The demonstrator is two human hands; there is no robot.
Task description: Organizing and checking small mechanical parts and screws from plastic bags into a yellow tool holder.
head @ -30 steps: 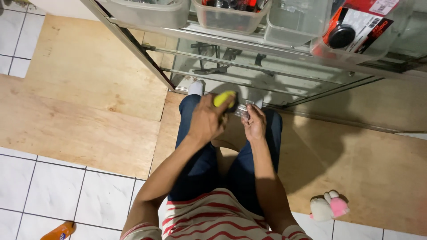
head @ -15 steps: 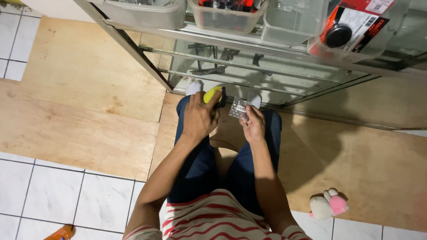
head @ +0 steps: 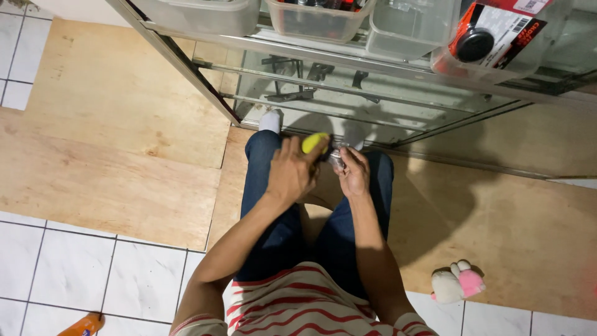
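The left hand (head: 291, 174) and right hand (head: 354, 173) are meeting above the knees, a tool handle (head: 314, 142) in the left and what is probably a small metal part (head: 336, 158) in the right. Ahead, plastic bins (head: 317, 15) are sitting on a metal shelf rack (head: 348, 53). A plush toy (head: 458, 283) is lying on the floor board (head: 124, 155) to the right.

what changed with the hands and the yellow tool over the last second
The left hand, gripping the yellow-handled tool, drew closer to the right hand, so the tool's tip now meets the small shiny metal piece held there. Both grips stayed as they were, nothing let go. The glass display cabinet, plywood floor sheets and pink-and-white plush toy did not move.
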